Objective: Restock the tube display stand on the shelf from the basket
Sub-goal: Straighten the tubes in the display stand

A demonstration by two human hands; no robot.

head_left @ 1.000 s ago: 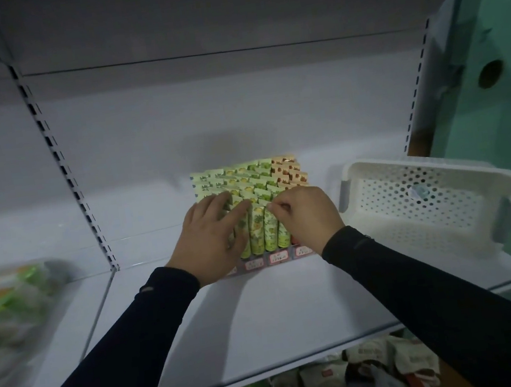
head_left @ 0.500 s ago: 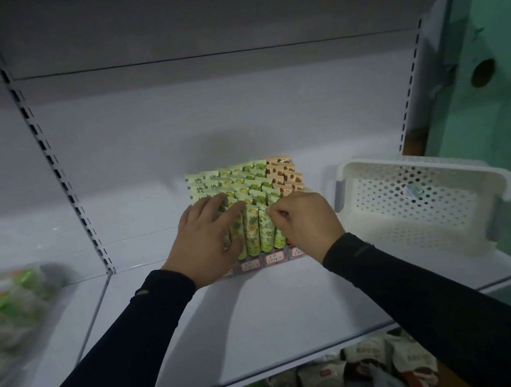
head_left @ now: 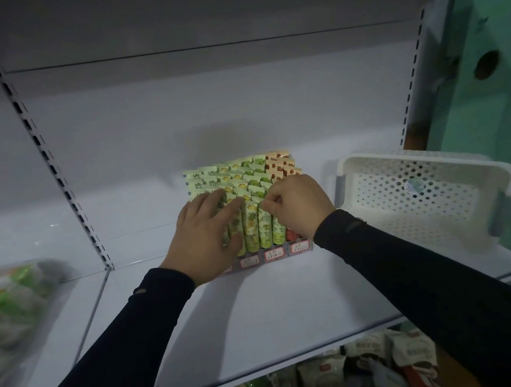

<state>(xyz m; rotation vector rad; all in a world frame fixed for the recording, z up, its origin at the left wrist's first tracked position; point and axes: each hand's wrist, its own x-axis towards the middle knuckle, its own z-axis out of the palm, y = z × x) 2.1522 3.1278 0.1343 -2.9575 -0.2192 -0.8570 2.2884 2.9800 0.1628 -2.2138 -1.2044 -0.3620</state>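
Green tubes (head_left: 246, 194) are filling the stand (head_left: 275, 254) on the white shelf (head_left: 262, 306). Left hand (head_left: 206, 235) is lying flat, fingers straight, against the front tubes; right hand (head_left: 298, 205) is pinching one tube's top. White basket (head_left: 426, 193) is sitting just right.

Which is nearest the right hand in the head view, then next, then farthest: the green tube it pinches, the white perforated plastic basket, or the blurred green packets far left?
1. Green tube, pinched by right hand.
2. White perforated plastic basket, to its right.
3. Blurred green packets, far left.
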